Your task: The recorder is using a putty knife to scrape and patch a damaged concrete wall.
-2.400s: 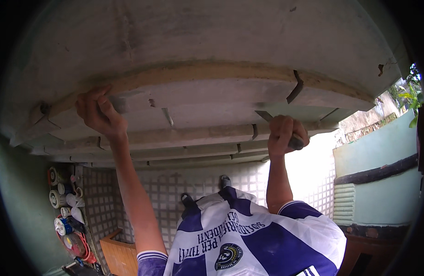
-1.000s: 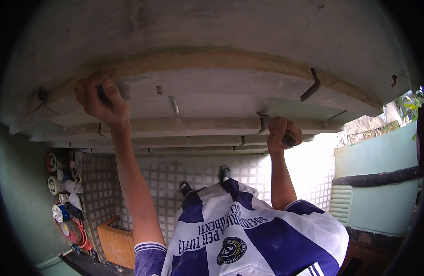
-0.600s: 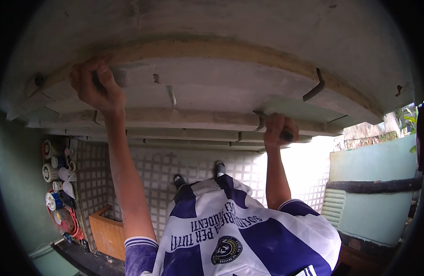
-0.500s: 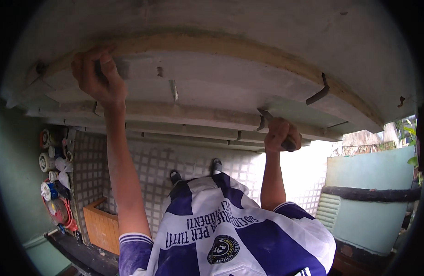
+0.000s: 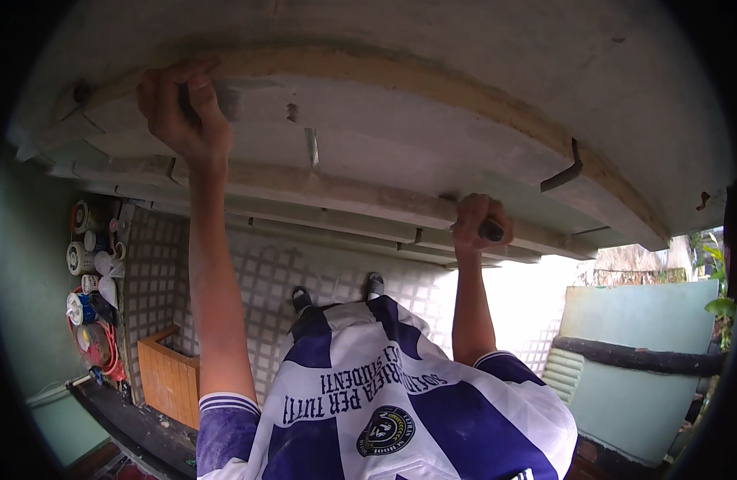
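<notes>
My left hand (image 5: 188, 120) reaches up to a pale wooden beam (image 5: 368, 76) overhead. Its fingers curl over the edge and the thumb presses from the near side; a dark gap shows inside the grip. Farther right and lower, my right hand (image 5: 479, 222) is closed round a dark-handled scraper (image 5: 491, 230). The handle's end points toward me, and the blade is hidden behind the fist, close to a second beam (image 5: 328, 184). Between the hands, a narrow light strip (image 5: 312, 148) shows on the grey panel (image 5: 368, 124).
More beams run parallel beyond, and a bent dark strip (image 5: 567, 170) crosses the nearest one. Below lies a tiled floor (image 5: 248, 276). Pots and containers (image 5: 80, 308) line the left wall, with an orange wooden cabinet (image 5: 168, 376) near them. A pale green panel (image 5: 640, 320) stands at right.
My right fist has shifted left and up against the second beam, hiding the blade and dark mark that showed before. My left hand keeps its hold; the whole view has tilted slightly.
</notes>
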Action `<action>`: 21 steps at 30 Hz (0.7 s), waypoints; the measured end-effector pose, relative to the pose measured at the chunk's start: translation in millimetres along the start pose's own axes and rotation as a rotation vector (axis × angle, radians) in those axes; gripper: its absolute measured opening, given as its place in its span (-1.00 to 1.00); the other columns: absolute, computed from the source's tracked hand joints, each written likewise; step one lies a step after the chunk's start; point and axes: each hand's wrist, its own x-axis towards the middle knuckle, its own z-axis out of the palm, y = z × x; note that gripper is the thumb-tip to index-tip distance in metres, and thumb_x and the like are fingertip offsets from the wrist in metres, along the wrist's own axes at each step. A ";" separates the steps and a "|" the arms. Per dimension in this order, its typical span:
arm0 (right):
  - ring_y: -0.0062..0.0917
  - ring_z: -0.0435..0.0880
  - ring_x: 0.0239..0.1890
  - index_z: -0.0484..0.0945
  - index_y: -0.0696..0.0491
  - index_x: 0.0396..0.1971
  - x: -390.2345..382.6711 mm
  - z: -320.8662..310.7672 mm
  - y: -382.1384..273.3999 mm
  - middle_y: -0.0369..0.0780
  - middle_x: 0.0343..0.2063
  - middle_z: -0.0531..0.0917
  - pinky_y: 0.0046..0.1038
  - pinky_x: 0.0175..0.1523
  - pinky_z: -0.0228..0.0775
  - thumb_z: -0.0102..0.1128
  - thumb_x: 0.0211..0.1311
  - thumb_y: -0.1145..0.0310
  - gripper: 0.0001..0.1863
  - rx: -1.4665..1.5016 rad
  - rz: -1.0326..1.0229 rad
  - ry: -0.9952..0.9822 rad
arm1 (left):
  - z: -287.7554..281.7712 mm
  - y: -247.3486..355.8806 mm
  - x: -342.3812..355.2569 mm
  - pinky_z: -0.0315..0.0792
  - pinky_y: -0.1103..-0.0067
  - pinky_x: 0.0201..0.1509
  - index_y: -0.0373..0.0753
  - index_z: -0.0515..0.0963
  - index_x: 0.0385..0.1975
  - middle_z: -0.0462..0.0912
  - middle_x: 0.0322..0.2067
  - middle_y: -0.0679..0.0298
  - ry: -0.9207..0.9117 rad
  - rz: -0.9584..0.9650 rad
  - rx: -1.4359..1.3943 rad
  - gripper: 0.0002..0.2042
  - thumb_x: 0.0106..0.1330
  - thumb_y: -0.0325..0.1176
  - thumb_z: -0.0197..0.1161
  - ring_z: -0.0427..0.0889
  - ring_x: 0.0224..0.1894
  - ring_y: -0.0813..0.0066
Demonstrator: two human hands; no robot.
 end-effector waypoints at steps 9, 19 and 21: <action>-0.66 0.30 -0.82 0.24 0.10 -0.67 -2.8 2.7 1.8 -0.27 -0.83 0.36 -0.55 -0.74 0.09 -0.01 0.36 0.59 -0.65 0.011 0.006 -0.027 | -6.3 -2.4 -0.8 0.32 0.48 -0.10 -0.20 0.64 -0.41 0.66 -0.40 0.35 -0.058 0.017 0.083 -0.69 0.46 -0.16 0.08 0.43 -0.22 0.40; -0.70 0.24 -0.83 0.16 0.06 -0.73 6.7 3.8 -31.2 -0.29 -0.85 0.33 -0.55 -0.73 0.01 0.00 0.30 0.62 -0.60 0.059 -0.040 -0.003 | -8.7 -0.5 -2.7 0.32 0.44 -0.06 -0.27 0.63 -0.34 0.67 -0.36 0.28 -0.118 0.045 0.132 -0.66 0.50 -0.19 -0.02 0.46 -0.23 0.35; -0.69 0.21 -0.83 0.13 0.05 -0.74 -1.7 10.3 -11.0 -0.27 -0.86 0.33 -0.54 -0.72 0.01 -0.02 0.33 0.58 -0.58 -0.161 -0.028 -0.037 | -7.4 1.0 -0.5 0.32 0.44 -0.07 -0.27 0.63 -0.34 0.66 -0.37 0.28 -0.101 0.007 0.143 -0.65 0.50 -0.18 -0.02 0.46 -0.23 0.35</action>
